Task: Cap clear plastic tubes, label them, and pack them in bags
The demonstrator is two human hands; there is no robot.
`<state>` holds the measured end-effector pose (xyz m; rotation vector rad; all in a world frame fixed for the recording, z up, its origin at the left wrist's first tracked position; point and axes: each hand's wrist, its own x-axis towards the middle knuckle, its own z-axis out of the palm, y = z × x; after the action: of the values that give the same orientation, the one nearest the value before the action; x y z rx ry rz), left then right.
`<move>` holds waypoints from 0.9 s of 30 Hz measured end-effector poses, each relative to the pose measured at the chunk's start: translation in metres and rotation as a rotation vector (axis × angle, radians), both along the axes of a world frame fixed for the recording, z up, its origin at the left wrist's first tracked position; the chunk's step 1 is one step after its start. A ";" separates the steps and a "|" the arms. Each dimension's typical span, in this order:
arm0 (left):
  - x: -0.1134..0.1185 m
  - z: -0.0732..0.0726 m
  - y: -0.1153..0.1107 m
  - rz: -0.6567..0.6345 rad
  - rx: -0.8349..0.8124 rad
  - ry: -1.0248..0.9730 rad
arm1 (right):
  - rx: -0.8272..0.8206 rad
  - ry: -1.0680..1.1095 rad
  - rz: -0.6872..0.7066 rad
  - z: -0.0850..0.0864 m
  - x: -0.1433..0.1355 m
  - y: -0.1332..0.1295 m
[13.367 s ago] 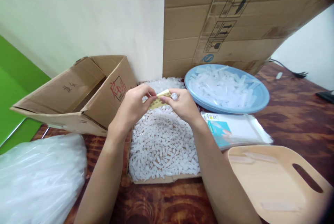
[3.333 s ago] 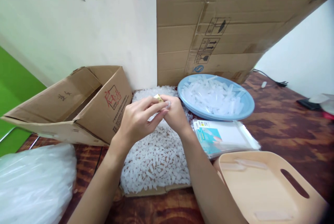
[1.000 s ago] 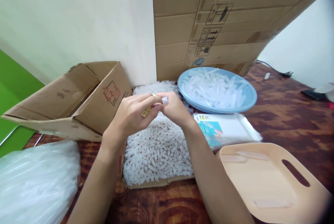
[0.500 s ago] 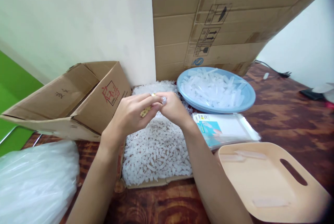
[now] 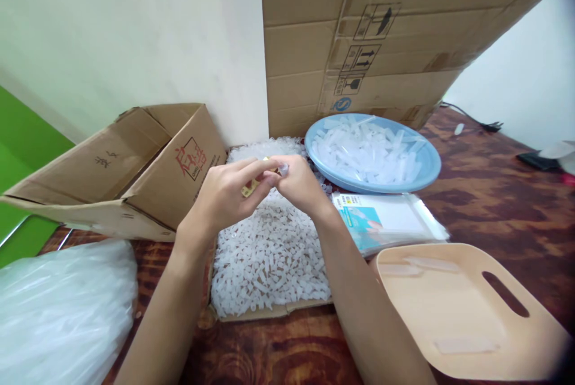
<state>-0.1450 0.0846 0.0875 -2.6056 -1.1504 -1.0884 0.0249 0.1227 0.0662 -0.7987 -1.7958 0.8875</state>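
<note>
Yellow piece: While much of it is hidden by my fingers, the yellow patterned piece (image 5: pixel 248 189) shows in patches between my hands, above the white pile.
Clear piece: smooth, round-ended clear plastic piece (image 5: pixel 283 170), poking out of my right fist.
Left hand: my left hand (image 5: pixel 227 190) is bent, forefinger and thumb tips drawn close beside the clear end; I cannot tell which piece they grip.
Right hand: my right hand (image 5: pixel 300 184) is curled closed around the clear piece.
White pile: countless small, matte white bits (image 5: pixel 269 259) spread over flat cardboard (image 5: pixel 269 314) beneath my hands, which hide its far part.
Far heap: glassier clear pieces (image 5: pixel 265 148) just behind.
Blue basin: round, shallow blue basin (image 5: pixel 335 176), heaped with long translucent strips (image 5: pixel 372 148).
Sleeves: glossy pack of plastic sleeves (image 5: pixel 395 220), lying flat before the basin.
Beige tray: smooth, round-cornered tray (image 5: pixel 471 307) with a slot handle, a few frosted strips inside; my right forearm (image 5: pixel 372 301) crosses its near-left edge.
Left side: open cardboard box (image 5: pixel 153 211), crinkled plastic bag (image 5: pixel 67 307).
Behind: tall, taped carton (image 5: pixel 305 49).
Table: dark, reddish, swirling wood-grain table (image 5: pixel 287 349).
</note>
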 end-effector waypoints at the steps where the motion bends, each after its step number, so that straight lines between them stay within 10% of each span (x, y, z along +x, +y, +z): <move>1: 0.000 0.000 0.000 0.001 -0.006 -0.010 | -0.002 0.011 0.009 0.000 0.000 0.000; 27: -0.009 0.004 0.004 0.080 -0.024 -0.122 | -0.069 0.006 0.045 0.004 -0.001 -0.004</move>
<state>-0.1543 0.0886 0.0919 -2.5165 -1.2883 -1.2398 0.0235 0.1189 0.0699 -0.8017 -1.7923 0.9845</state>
